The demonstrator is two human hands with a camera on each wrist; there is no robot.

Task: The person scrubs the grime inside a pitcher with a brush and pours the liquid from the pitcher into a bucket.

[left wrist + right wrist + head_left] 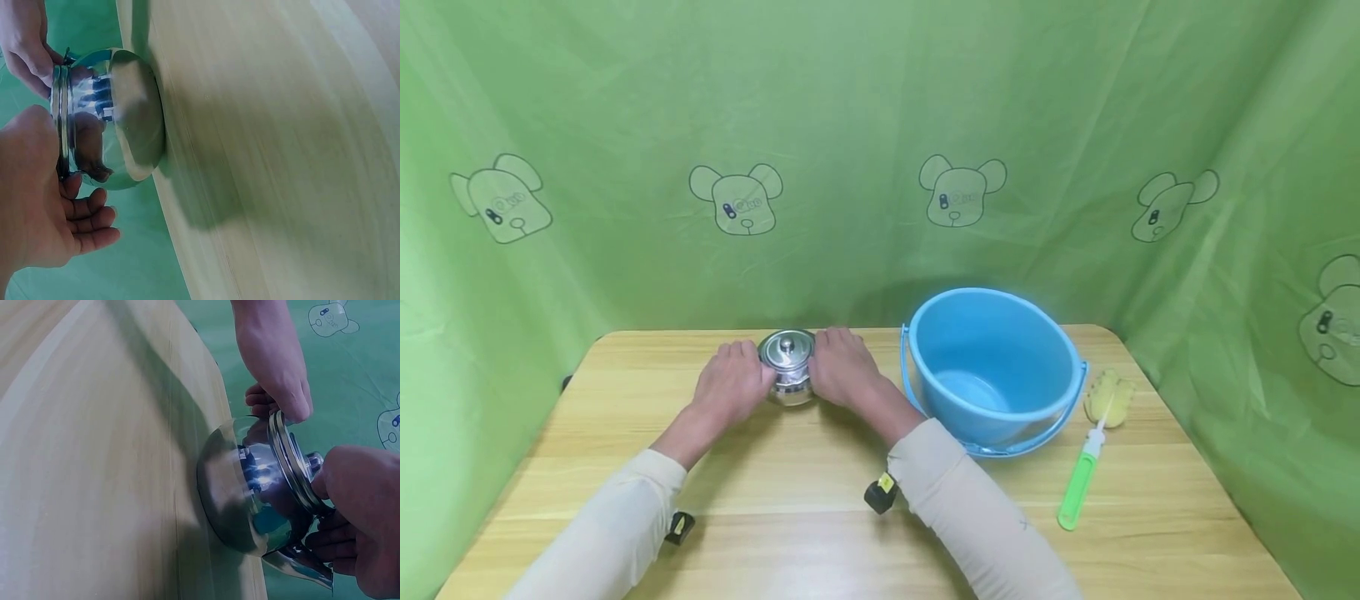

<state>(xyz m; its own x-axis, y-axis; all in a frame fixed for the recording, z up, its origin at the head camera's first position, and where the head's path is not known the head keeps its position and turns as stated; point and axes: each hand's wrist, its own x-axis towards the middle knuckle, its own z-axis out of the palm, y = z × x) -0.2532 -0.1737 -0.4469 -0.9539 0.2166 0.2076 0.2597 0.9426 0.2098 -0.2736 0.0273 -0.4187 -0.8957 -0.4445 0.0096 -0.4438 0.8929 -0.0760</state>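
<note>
A shiny round metal teapot [792,387] stands near the back edge of the table, left of the bucket. Its lid [786,348] has a small knob and sits on top. My left hand [733,383] grips the left side at the rim, thumb by the lid's edge and the other fingers curled below it. On the opposite side, my right hand [847,367] holds the rim, fingers bent down beside the spout [301,565]. The left wrist view shows both hands around the teapot's upper rim, with its rounded belly [137,119] against the table.
A blue bucket [988,425] with its handle lowered stands just right of my right forearm. Beyond it lies a sponge brush [1078,487] with a green handle and yellow head. A green curtain [850,250] with bear drawings surrounds the wooden table [790,533].
</note>
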